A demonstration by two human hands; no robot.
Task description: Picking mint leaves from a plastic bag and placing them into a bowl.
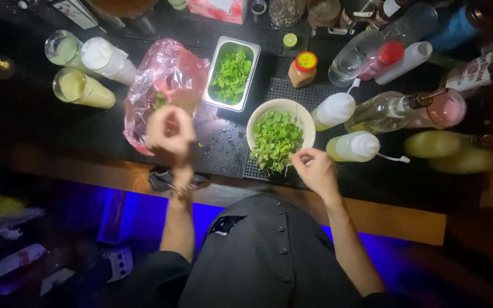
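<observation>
I observe a white bowl (281, 108) filled with green leafy herbs (276, 140) on a dark perforated mat (283, 91) near the front edge of the black counter (41, 120). The right hand (315, 169) sits at the bowl's lower right rim, fingers pinched together; whether they grip a leaf or stem I cannot tell, as the hand is blurred. The left hand (169, 136) is raised over the counter to the left of the bowl, loosely curled in front of a pink plastic bag (166, 77); its fingers are bunched, and I cannot tell what, if anything, they hold. Some greenery shows inside the bag.

Just behind the bowl and beside the bag stands a rectangular steel pan (232, 73) holding more green leaves (232, 74). Right of the bowl lie two squeeze bottles with white tops (352, 146), one nearer the hand, one further back. A small jar with a red and yellow lid (303, 68) stands behind them. A halved lime (290, 40) rests further back. At far left I note three tall tubs of pale liquid (81, 86), lying tilted. Clear glass bottles (383, 111) crowd the right side. Water drops speckle the counter between pan and bowl.
</observation>
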